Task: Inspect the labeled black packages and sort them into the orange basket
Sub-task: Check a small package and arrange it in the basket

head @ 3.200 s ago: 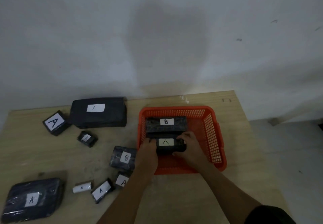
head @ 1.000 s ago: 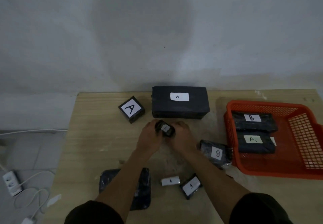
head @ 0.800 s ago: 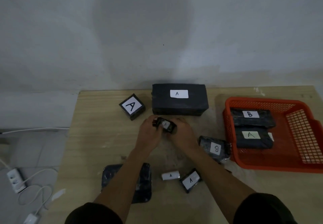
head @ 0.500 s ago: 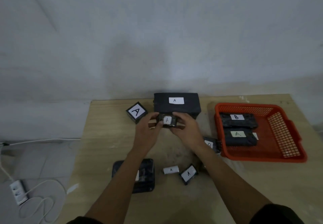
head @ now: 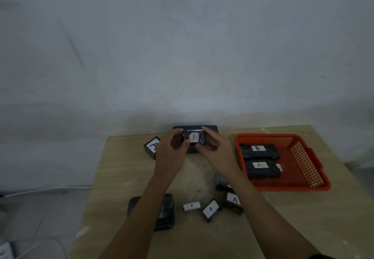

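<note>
1. Both hands are holding a small black package (head: 194,139) up off the counter (head: 125,178), its white "A" label facing the camera.
2. Left hand (head: 172,151) is pinching the package's left end, grip clenched on it; right hand (head: 216,149) is pinching the right end, grip likewise clenched on it.
3. The held package is sitting in front of a large black box (head: 212,129) at 12 o'clock on the counter, mostly hidden behind the hands.
4. Orange basket (head: 303,169) is lying at 3 o'clock of the hands, holding a "B" package (head: 259,151) at the far side and an "A" package (head: 262,168) just beside it on the near side.
5. Cube package marked "A" (head: 151,146) is sitting at 9 o'clock of the hands, partly covered by the left hand.
6. Flat black wrapped package (head: 164,211) is lying at 7 o'clock under the left forearm.
7. White roll (head: 191,206), tilted "A" package (head: 210,209) and another "A" package (head: 233,201) are lying in a row at 6 o'clock.
8. One more black package (head: 221,183) is showing by the right forearm, label hidden.
</note>
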